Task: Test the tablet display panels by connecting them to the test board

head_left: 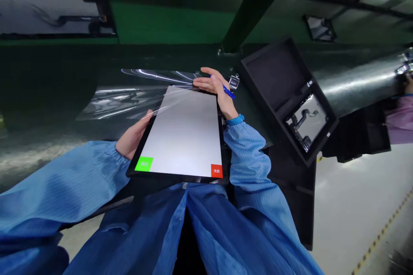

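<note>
Over a dark, dully shining counter point(48, 90), the left hand point(135, 135) has its grip closed around the 9 o'clock edge of a lit tablet point(187, 133) mid-view, while the right hand point(217, 90), at 1 o'clock, holds a blue pen point(229, 92) in its grip, though whether it pinches anything else cannot be told. Clear film point(122, 101) spreads toward 10 o'clock; beyond the right hand stand a metal tally clicker point(234, 82) and, toward 2 o'clock, a black case point(277, 73).
</note>
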`<state>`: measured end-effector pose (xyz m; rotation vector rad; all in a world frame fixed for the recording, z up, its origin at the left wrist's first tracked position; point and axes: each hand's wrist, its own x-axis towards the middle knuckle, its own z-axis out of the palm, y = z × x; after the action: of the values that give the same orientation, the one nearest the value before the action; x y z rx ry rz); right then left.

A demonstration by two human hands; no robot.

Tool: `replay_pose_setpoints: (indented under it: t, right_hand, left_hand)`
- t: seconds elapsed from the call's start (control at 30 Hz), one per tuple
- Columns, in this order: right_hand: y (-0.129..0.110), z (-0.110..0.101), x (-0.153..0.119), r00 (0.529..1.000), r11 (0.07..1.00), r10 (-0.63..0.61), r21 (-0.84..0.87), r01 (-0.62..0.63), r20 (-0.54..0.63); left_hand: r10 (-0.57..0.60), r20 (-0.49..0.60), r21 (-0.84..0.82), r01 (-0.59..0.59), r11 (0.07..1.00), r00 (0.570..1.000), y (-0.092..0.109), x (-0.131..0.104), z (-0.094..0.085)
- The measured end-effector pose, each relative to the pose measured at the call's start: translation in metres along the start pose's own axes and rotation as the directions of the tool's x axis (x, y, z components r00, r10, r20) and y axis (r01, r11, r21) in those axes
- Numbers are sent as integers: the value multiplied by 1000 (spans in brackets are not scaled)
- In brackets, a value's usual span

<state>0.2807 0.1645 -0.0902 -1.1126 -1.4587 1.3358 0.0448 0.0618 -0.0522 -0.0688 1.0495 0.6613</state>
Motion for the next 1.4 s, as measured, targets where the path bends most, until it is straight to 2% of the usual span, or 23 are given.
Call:
replay_pose_setpoints:
  t: [0.13, 0.3, 0.4, 0.5, 0.6, 0.63, 0.7, 0.73, 0.77, 0.8, 0.87, 0.9, 0.97, 1.03, 1.13, 1.2, 1.3, 1.4]
  right_hand:
    - [-1, 0, -1, 999, 999, 38, 1, -38, -9]
    - [-7, 1, -4, 998, 998, 70, 10, -69, -4]
    - [-11, -4, -5, 1000, 999, -19, 29, 19, -12]
    - [-19, -12, -8, 983, 988, -139, -76, 131, -118]
    - [-39, -18, -17, 948, 945, -230, -282, 164, -220]
    - [-48, -18, -23, 920, 920, -298, -334, 205, -255]
    - [-68, -14, -35, 826, 838, -475, -443, 319, -304]
    - [-77, -11, -42, 784, 779, -552, -513, 361, -285]
    - [-85, -6, -49, 774, 713, -595, -587, 384, -216]
    - [-90, 1, -56, 800, 645, -592, -653, 397, -99]
    - [-91, 16, -68, 871, 530, -450, -726, 439, 198]
    - [-87, 25, -73, 880, 493, -356, -737, 462, 314]
    - [-72, 42, -83, 876, 452, -224, -750, 482, 428]
    - [-54, 54, -92, 877, 431, -201, -765, 479, 436]
    - [-38, 60, -108, 876, 426, -278, -767, 480, 394]
    - [-39, 55, -116, 878, 451, -358, -765, 460, 318]
    - [-52, 33, -125, 875, 530, -479, -770, 355, 74]
    - [-53, 1, -129, 809, 614, -542, -765, 196, -228]
  left_hand:
    - [-36, 38, -5, 36, 999, 999, -1, -9, 8]
    - [-75, 72, -29, 78, 997, 995, -2, -13, 8]
    - [-29, 77, -28, 31, 999, 997, -1, -7, 3]
    - [63, 68, -20, -62, 998, 996, -1, 3, -4]
    - [156, 103, -16, -155, 988, 982, -2, 10, -10]
    - [160, 121, -7, -160, 987, 980, -2, 12, -11]
    - [125, 146, 21, -129, 991, 981, -3, 13, -14]
    - [108, 148, 32, -114, 993, 983, -3, 14, -15]
    - [102, 148, 39, -109, 993, 984, -3, 13, -15]
    - [100, 142, 40, -107, 993, 985, -3, 13, -15]
    - [101, 115, 32, -105, 994, 988, -3, 11, -13]
    - [104, 105, 23, -107, 994, 989, -3, 10, -12]
    - [112, 103, 3, -113, 994, 988, -4, 9, -9]
    - [132, 118, -3, -132, 991, 984, -5, 8, -7]
    - [177, 111, 19, -181, 983, 978, -5, 7, -6]
    - [218, 72, 37, -221, 974, 973, -6, 7, -5]
    - [234, 15, 55, -234, 971, 972, -6, 6, -2]
    - [215, -48, 54, -213, 976, 975, -7, 4, 1]
